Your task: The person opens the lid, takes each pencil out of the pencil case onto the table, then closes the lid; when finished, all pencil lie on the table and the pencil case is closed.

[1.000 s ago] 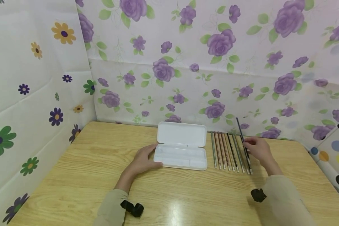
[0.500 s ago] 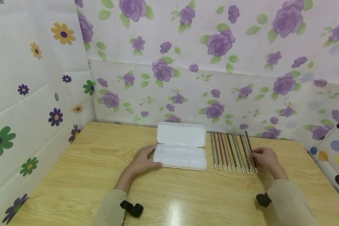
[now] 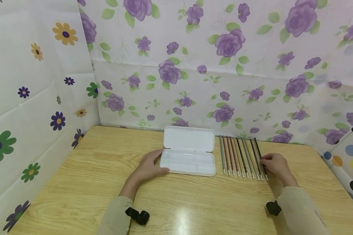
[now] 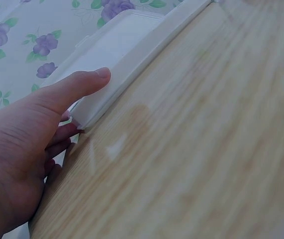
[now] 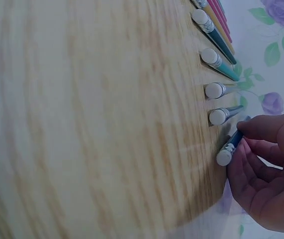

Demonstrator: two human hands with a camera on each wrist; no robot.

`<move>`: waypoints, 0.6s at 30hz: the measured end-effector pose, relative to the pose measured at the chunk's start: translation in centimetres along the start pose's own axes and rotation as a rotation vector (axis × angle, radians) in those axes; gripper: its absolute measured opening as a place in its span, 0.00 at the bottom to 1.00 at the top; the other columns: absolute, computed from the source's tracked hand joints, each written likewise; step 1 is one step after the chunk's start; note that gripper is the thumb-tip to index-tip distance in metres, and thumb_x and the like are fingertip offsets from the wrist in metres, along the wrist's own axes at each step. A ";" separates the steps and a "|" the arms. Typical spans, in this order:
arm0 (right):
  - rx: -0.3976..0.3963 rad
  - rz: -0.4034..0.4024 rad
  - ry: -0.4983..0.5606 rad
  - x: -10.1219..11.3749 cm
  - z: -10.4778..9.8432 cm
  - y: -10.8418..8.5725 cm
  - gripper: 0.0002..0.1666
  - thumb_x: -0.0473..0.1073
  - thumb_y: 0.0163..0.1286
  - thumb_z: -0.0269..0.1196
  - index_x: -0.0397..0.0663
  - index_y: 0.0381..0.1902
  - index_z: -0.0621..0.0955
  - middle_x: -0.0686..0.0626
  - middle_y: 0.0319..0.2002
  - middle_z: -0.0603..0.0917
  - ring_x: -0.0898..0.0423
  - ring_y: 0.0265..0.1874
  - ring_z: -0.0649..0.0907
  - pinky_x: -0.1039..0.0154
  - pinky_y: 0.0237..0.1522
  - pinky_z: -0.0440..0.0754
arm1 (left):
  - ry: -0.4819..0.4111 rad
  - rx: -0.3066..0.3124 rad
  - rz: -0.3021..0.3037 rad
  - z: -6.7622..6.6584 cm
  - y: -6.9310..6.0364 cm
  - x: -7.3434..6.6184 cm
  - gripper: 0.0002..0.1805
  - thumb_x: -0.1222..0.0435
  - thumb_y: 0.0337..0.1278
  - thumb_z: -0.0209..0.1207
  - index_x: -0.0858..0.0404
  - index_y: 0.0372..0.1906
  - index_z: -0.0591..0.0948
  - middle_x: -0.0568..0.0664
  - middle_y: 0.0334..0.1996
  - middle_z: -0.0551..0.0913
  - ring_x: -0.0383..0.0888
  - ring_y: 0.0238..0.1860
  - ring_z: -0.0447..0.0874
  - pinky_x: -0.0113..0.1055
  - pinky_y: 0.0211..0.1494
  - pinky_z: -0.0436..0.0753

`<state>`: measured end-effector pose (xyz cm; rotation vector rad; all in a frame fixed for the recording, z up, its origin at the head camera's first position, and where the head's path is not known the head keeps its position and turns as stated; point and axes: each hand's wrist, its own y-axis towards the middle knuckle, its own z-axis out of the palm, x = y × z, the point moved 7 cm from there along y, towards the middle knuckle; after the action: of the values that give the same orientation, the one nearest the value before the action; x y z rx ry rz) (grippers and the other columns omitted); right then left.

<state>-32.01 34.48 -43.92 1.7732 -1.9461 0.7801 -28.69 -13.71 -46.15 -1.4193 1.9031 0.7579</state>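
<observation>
A white pencil case (image 3: pixel 176 168) lies on the table with its lid (image 3: pixel 189 138) raised at the back. My left hand (image 3: pixel 148 166) holds the case at its left end. In the left wrist view the thumb (image 4: pixel 89 83) presses the front edge, while the other fingers, partly hidden, reach around the end. To the right of the case is a row of pencils (image 3: pixel 242 158), eraser ends towards me. At the row's right end my right hand (image 3: pixel 277 164) pinches a dark pencil (image 5: pixel 230 148) between thumb and fingers, its eraser end at the tabletop.
The wooden table (image 3: pixel 176 199) meets a purple-flowered cloth (image 3: pixel 153 98) right behind the case and pencils. Another flowered cloth (image 3: pixel 44 130) runs along the left side. A dotted cloth (image 3: pixel 345 156) hangs at the right edge.
My right hand has brought the dark pencil from a raised tilt over the row down and rightwards to the row's end, then slightly left. The left hand and case stay put.
</observation>
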 end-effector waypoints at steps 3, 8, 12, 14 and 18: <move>0.001 -0.004 -0.012 0.2 0.0 -0.1 0.20 0.38 0.70 0.58 0.21 0.48 0.76 0.32 0.39 0.80 0.46 0.32 0.83 0.57 0.31 0.83 | 0.004 0.000 0.006 0.0 0.0 0.0 0.50 0.48 0.45 0.72 0.60 0.73 0.63 0.57 0.70 0.63 0.60 0.71 0.53 0.59 0.70 0.51; -0.002 -0.012 -0.024 0.7 -0.2 -0.3 0.20 0.38 0.69 0.58 0.20 0.47 0.76 0.33 0.37 0.81 0.48 0.30 0.83 0.57 0.30 0.83 | 0.014 0.001 0.023 0.0 0.1 -0.2 0.50 0.47 0.45 0.72 0.60 0.73 0.63 0.57 0.70 0.63 0.60 0.71 0.54 0.60 0.70 0.52; -0.002 -0.018 -0.036 0.9 -0.3 -0.5 0.20 0.37 0.69 0.58 0.20 0.48 0.76 0.30 0.39 0.80 0.47 0.30 0.83 0.56 0.31 0.83 | 0.007 0.003 0.022 0.0 0.2 -0.2 0.50 0.47 0.44 0.72 0.60 0.73 0.64 0.57 0.70 0.63 0.59 0.71 0.54 0.59 0.70 0.51; -0.003 -0.021 -0.043 1.0 -0.3 -0.6 0.20 0.38 0.69 0.58 0.20 0.48 0.76 0.30 0.40 0.81 0.46 0.30 0.83 0.55 0.32 0.83 | 0.002 0.004 0.014 0.0 0.2 -0.1 0.50 0.48 0.44 0.72 0.60 0.73 0.64 0.57 0.70 0.63 0.60 0.71 0.54 0.60 0.70 0.51; -0.002 -0.028 -0.041 1.2 -0.1 -0.7 0.21 0.38 0.70 0.57 0.20 0.49 0.76 0.30 0.41 0.80 0.44 0.33 0.83 0.53 0.34 0.83 | -0.002 0.005 -0.006 0.0 0.1 0.0 0.50 0.48 0.45 0.72 0.59 0.73 0.63 0.57 0.71 0.62 0.61 0.71 0.52 0.60 0.70 0.50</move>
<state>-31.46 33.59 -42.96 1.8257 -1.9428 0.7376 -28.77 -13.70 -46.13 -1.4203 1.8970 0.7507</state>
